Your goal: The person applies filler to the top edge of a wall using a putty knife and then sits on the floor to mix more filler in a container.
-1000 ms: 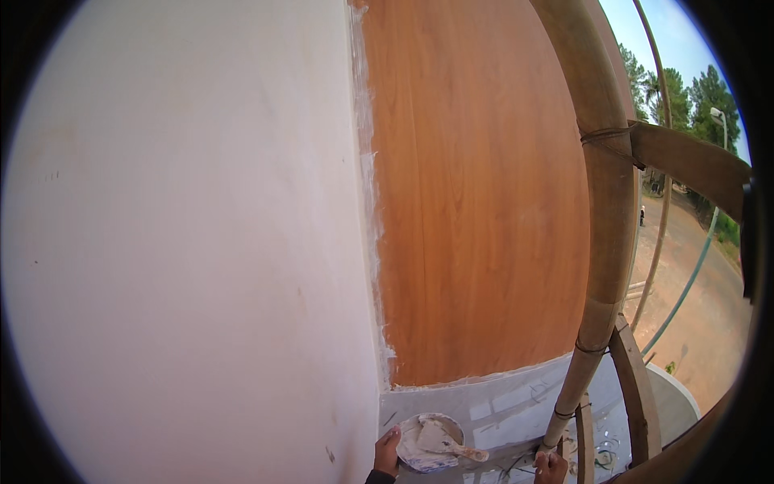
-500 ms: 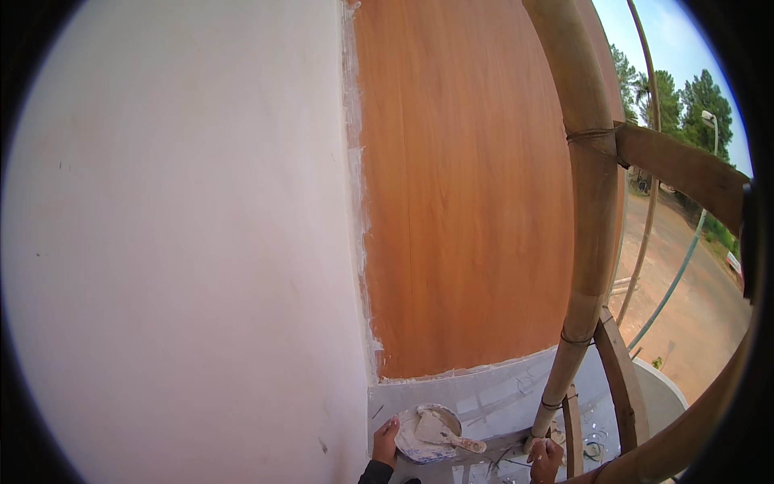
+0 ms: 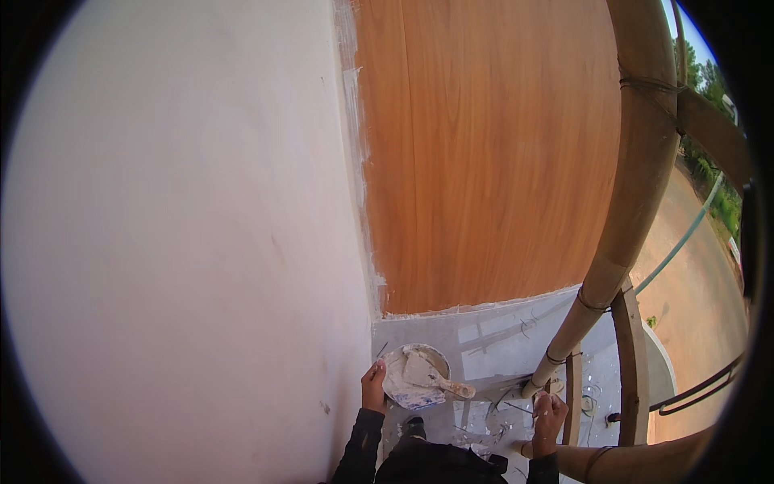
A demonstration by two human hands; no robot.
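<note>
At the frame's lower centre, the left grip [image 3: 373, 389] is clamped on the rim of a round pan [image 3: 441, 357], loaded with white paste [image 3: 397, 381] and a scraper [image 3: 439, 381]; lower right, whether anything is held by the curled right grip [image 3: 549, 414] cannot be told.

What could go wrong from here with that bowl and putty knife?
The left hand grips the bowl only at its left edge, so it might tip and spill white paste. The putty knife juts past the right rim and could get knocked out. The right hand sits close to the bamboo pole and may bump its lower end.
</note>
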